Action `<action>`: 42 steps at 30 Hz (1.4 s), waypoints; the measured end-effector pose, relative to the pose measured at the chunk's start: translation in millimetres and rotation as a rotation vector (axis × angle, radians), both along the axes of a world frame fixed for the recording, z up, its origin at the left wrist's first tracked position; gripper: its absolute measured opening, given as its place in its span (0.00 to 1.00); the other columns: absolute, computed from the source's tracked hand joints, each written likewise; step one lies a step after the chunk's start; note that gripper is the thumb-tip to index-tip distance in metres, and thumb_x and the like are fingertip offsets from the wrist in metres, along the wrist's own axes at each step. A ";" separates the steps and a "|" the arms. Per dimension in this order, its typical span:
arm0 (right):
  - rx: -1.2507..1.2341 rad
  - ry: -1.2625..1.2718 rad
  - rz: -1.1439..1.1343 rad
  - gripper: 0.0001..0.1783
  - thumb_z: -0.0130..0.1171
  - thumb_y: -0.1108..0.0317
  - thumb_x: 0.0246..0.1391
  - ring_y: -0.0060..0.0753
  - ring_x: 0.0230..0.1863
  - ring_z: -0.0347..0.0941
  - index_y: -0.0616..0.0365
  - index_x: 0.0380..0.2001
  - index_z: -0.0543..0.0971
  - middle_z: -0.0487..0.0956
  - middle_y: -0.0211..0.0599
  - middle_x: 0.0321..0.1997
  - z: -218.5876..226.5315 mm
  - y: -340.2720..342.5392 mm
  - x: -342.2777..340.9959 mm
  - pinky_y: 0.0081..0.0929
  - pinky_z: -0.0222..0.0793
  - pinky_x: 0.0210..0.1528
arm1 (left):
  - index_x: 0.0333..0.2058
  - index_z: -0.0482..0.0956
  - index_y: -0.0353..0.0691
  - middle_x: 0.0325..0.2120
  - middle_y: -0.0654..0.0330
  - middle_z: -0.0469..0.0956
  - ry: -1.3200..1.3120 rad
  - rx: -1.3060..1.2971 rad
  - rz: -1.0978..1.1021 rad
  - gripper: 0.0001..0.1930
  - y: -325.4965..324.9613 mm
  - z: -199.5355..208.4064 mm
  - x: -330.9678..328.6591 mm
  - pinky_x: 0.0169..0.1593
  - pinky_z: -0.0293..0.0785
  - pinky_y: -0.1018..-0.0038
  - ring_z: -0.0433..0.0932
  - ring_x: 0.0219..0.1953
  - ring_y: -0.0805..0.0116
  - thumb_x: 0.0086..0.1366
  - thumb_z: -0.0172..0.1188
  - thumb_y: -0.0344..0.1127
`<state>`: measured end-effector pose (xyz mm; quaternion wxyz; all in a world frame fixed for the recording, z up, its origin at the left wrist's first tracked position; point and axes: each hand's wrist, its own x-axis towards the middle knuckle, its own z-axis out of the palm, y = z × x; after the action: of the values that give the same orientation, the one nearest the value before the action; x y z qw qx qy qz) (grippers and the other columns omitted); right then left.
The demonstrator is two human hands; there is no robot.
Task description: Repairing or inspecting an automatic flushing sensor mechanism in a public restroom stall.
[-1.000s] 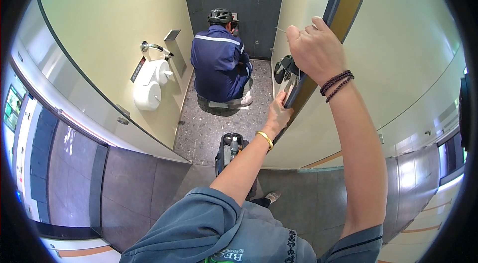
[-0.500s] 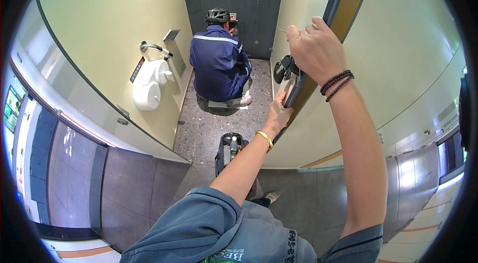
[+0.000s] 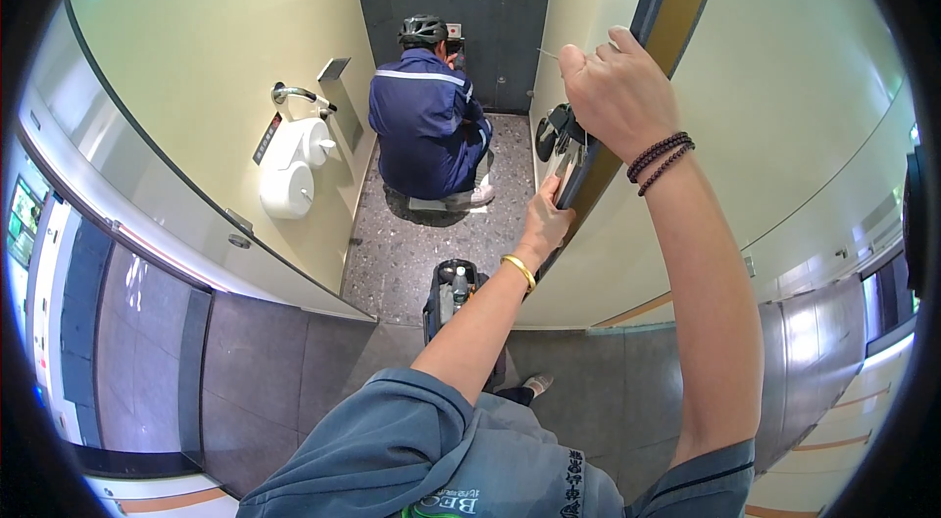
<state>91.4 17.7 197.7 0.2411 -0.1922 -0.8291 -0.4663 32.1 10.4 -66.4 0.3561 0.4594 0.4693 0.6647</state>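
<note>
Both arms reach forward and up. The right hand (image 3: pixel 619 92) is raised highest — fingers curled into a closed grip, beaded wristbands below. The left hand (image 3: pixel 545 221) sits lower, fingers bent — a gold bangle at its wrist.

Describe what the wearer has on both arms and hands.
Both forearms are bare, with grey-blue short sleeves ending near the elbows. The left hand has a thin gold bangle at its wrist. The right hand has dark beaded bracelets looped at its wrist. No gloves.
</note>
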 end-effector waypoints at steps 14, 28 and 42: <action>-0.037 -0.006 -0.042 0.08 0.52 0.74 0.48 0.33 0.21 0.74 0.52 0.19 0.66 0.72 0.35 0.12 -0.8 -1.9 1.8 0.31 0.69 0.53 | 0.65 0.56 0.32 0.56 0.59 0.71 0.049 -0.079 -0.086 0.40 -5.5 12.5 -0.4 0.56 0.68 0.79 0.73 0.53 0.73 0.51 0.53 0.10; 0.000 -0.006 -0.016 0.10 0.52 0.70 0.52 0.29 0.20 0.75 0.51 0.17 0.71 0.76 0.33 0.14 -0.7 1.3 2.0 0.25 0.63 0.41 | 0.65 0.56 0.32 0.57 0.58 0.70 0.027 -0.079 -0.097 0.40 -8.3 17.0 -0.6 0.57 0.67 0.78 0.72 0.54 0.73 0.51 0.52 0.09; -0.086 -0.030 -0.089 0.06 0.53 0.71 0.53 0.32 0.23 0.75 0.53 0.23 0.70 0.74 0.32 0.14 -0.3 -2.7 3.4 0.30 0.68 0.52 | 0.65 0.57 0.32 0.61 0.54 0.66 -0.006 -0.087 -0.121 0.41 -13.4 25.9 -0.8 0.64 0.60 0.76 0.66 0.62 0.67 0.49 0.53 0.10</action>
<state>94.8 15.0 197.4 0.1991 -0.2319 -0.8427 -0.4432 31.3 -3.0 -40.6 0.4169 0.4691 0.4681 0.6221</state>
